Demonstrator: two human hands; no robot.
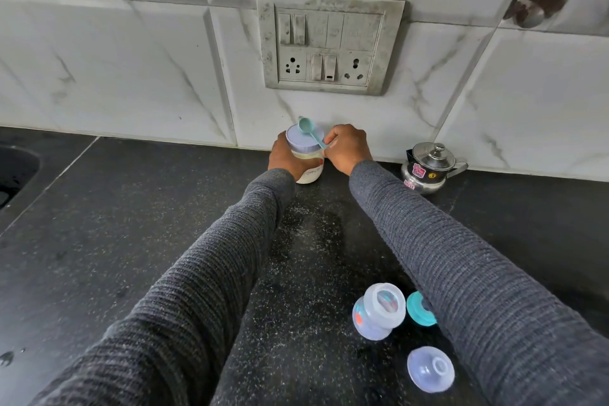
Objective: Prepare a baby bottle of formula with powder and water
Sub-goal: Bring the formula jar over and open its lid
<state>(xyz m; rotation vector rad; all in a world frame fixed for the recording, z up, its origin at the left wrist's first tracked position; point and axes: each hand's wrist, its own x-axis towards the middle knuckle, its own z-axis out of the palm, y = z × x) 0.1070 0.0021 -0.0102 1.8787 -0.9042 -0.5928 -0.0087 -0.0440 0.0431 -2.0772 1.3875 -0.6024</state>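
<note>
Formula jar [305, 158] at the back wall, lid on, scoop in hand.

Left hand [284, 155] wrapped round jar; right hand [346, 147] pinching teal scoop [311, 134] handle, bowl over lid. Best to park scoop first (free fingers), then twist lid; open bottle [379, 315] near, on counter [131, 224].

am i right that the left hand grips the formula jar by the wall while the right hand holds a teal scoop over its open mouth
Not quite: the head view shows the formula jar with its lid on. The rest holds: the left hand grips it by the wall, and the right hand holds the teal scoop over it.
</note>
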